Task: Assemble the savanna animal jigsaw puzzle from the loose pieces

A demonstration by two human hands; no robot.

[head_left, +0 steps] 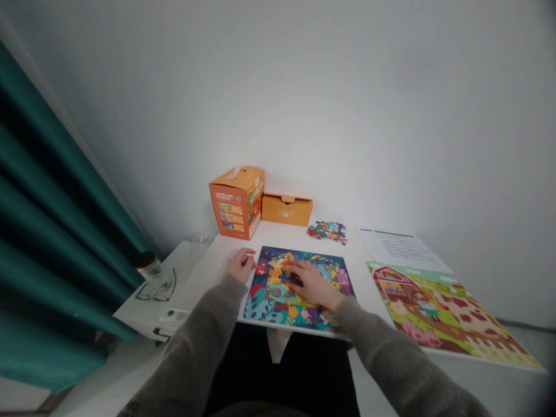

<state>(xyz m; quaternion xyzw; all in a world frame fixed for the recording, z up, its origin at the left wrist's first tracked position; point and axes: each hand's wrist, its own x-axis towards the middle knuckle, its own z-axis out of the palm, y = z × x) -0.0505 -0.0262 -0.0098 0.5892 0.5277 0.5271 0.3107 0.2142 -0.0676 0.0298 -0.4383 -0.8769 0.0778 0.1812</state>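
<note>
A colourful jigsaw puzzle (278, 313) with animals and plants lies in its dark blue frame on the white table in front of me. My right hand (310, 282) rests over the middle of the picture, fingertips down on it, with a gap between thumb and fingers. Any piece under those fingers is hidden. Beside the puzzle's upper left edge, my left hand (241, 265) sits with fingers loosely bent and apart, holding nothing that I can see. Behind the puzzle is a pile of loose puzzle pieces (328, 230).
An orange puzzle box (234, 205) and a lower orange carton (286, 209) stand at the back. To the right lie a printed sheet (397, 246) and a farm picture (447, 313). A side cabinet on the left holds glasses (154, 295) and a dark-lidded bottle (154, 272).
</note>
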